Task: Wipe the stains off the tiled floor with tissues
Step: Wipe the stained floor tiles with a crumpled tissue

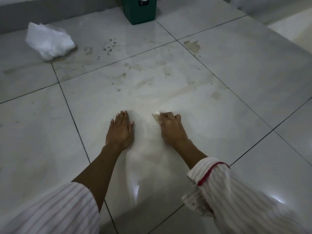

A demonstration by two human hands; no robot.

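Brownish dried stains (192, 46) speckle the glossy white tiled floor (236, 73); the right hand (171, 128) clutches a crumpled soiled white tissue (156, 116), the left hand (120, 129) pressing flat, fingers straight.

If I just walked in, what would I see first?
Two hands on the shiny tiled floor: the left hand lies flat, and the right hand presses a crumpled tissue down. Past them are brown stains, with a white plastic bag far left and a green bin at the top.
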